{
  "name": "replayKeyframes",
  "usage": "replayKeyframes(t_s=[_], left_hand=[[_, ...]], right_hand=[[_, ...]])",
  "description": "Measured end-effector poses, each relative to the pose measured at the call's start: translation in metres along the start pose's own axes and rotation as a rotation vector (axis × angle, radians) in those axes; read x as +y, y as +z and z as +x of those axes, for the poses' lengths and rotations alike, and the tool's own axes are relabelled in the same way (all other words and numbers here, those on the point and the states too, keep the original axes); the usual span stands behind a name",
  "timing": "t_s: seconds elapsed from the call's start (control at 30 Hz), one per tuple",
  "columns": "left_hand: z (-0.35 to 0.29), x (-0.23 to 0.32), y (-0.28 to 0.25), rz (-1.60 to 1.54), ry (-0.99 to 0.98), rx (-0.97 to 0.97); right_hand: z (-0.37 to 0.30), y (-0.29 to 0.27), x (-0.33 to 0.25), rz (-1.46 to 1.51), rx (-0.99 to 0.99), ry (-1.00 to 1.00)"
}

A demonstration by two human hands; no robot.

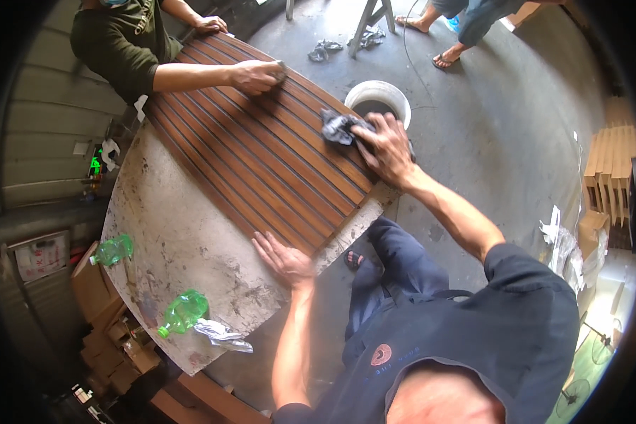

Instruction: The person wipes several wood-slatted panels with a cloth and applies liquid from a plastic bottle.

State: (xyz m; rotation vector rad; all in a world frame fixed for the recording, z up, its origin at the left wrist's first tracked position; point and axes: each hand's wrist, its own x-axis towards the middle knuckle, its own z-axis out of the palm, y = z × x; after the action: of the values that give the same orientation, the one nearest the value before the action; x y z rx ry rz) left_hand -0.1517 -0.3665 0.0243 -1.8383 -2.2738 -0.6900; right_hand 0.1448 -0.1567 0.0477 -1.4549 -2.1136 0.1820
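Head view: the slatted brown panel (254, 152) is lying on the pale counter (173, 212), stretching from upper left to centre. Above and right of centre, the right hand (385, 145) is gripping a crumpled grey rag (339, 128) near the white bucket (378, 85); a loosening grip would be risking the rag falling in. Just below centre, the left hand (286, 263) is lying open at the panel's lower edge; without firm bracing, uneven pushing might be shifting the panel.
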Motion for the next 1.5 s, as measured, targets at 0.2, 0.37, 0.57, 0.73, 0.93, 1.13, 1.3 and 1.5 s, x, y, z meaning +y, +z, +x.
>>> replayKeyframes(t_s=[0.2,0.37,0.57,0.73,0.93,1.13,1.3,1.5], left_hand=[[-0.002,-0.002,0.001,0.032,0.033,-0.023],[-0.001,0.000,0.007,-0.020,0.112,-0.027],[-0.003,-0.039,-0.007,-0.025,0.240,-0.104],[0.033,-0.075,-0.023,-0.119,0.345,-0.233],[0.031,-0.085,0.008,-0.240,0.380,-0.186],[0.028,-0.093,0.012,-0.204,0.384,-0.163],[0.028,-0.092,0.008,-0.268,0.353,-0.216],[0.040,-0.102,0.008,-0.514,0.330,-0.167]], right_hand=[[0.120,0.087,-0.007,-0.086,0.091,0.117],[0.048,0.124,0.002,-0.720,0.533,-0.005],[-0.125,0.059,-0.184,0.223,0.172,0.037],[-0.143,0.020,-0.176,0.498,0.471,0.316],[-0.093,0.006,-0.056,-0.207,0.452,0.815],[-0.117,0.057,-0.151,-0.298,0.467,0.758],[-0.164,0.067,-0.261,-0.173,0.319,0.669],[-0.221,0.051,-0.326,0.504,0.043,0.577]])
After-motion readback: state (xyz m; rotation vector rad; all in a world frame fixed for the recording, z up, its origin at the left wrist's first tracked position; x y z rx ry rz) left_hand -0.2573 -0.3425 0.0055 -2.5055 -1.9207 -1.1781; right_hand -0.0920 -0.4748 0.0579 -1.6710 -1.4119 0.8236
